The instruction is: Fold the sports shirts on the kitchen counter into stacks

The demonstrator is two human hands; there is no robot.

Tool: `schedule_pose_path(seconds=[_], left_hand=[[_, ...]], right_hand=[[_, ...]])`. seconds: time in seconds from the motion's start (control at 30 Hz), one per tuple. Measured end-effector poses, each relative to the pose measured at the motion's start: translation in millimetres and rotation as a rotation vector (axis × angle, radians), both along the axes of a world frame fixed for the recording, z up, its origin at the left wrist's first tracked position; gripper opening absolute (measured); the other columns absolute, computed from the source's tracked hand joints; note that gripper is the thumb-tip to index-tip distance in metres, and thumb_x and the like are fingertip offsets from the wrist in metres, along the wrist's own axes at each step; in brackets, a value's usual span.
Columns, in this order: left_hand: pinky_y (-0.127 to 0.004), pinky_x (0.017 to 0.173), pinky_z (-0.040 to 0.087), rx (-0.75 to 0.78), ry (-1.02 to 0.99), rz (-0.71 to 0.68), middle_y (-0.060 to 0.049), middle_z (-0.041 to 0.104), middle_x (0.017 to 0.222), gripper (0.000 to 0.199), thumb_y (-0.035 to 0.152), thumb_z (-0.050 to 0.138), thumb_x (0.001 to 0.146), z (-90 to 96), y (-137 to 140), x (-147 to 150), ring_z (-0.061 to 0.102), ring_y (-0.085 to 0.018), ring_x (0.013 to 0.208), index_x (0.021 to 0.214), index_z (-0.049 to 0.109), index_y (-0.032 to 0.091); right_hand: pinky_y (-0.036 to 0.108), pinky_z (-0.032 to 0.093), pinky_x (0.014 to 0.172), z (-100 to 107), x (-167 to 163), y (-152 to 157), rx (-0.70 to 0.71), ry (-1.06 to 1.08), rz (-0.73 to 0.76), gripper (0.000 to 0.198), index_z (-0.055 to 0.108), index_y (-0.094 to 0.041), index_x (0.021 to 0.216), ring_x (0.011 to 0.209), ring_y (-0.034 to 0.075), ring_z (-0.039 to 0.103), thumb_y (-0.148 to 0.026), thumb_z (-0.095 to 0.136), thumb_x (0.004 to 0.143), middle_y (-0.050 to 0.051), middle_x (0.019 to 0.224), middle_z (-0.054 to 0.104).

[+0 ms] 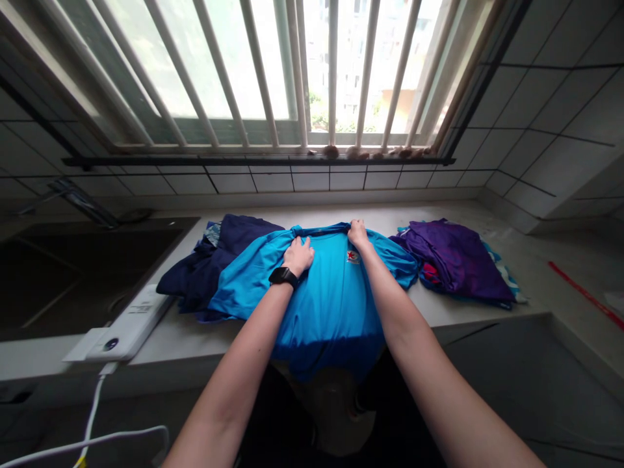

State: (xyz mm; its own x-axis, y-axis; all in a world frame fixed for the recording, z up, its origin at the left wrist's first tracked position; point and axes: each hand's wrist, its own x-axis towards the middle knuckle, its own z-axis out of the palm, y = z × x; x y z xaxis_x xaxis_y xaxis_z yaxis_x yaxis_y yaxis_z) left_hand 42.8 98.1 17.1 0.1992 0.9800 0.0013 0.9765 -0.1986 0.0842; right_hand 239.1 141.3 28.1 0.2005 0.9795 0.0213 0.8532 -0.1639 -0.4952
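Observation:
A bright blue T-shirt [324, 292] lies spread on the counter, its collar toward the window and its lower part hanging over the front edge. A small red and white emblem [353, 256] marks its chest. My right hand [358, 233] is closed on the shirt at the right of the collar. My left hand [299, 255], wearing a black watch [283, 276] at the wrist, rests on the fabric left of the collar with its fingers apart. Under the left sleeve is a pile of dark navy clothes [195, 270]. The right sleeve reaches a folded purple garment [455, 260].
On the left are a dark sink [73, 273] with a faucet [82, 201] and a white power bank-like device [129, 328] with a cable [92, 409]. A barred window [333, 78] stands behind the counter [468, 322]. A red strip [585, 294] lies at the right.

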Motion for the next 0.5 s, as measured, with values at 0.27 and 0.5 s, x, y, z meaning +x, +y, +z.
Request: schedule_pose_path(seconds=[0.27, 0.5], left_hand=[[-0.033, 0.086, 0.055, -0.009, -0.198, -0.012, -0.012, 0.078, 0.104, 0.029, 0.038, 0.052, 0.098, 10.3, -126.2, -73.6, 0.073, -0.026, 0.1, 0.102, 0.074, 0.02], [-0.04, 0.065, 0.051, -0.405, -0.34, 0.442, -0.014, 0.074, 0.068, 0.053, 0.069, 0.049, 0.088, -54.7, -248.6, -124.7, 0.074, -0.037, 0.071, 0.061, 0.064, 0.026]], right_hand=[[0.035, 0.055, 0.102, 11.0, 17.3, -131.3, 0.195, 0.371, 0.287, 0.04, 0.067, -0.015, 0.131, 0.126, 0.026, 0.066, -0.03, 0.058, 0.095, 0.016, 0.138, 0.068], [0.026, 0.037, 0.036, -84.7, 57.4, -333.7, -0.26, 0.702, -0.13, 0.05, 0.069, -0.02, 0.076, 0.039, 0.018, 0.058, -0.068, 0.059, 0.083, 0.004, 0.058, 0.067]])
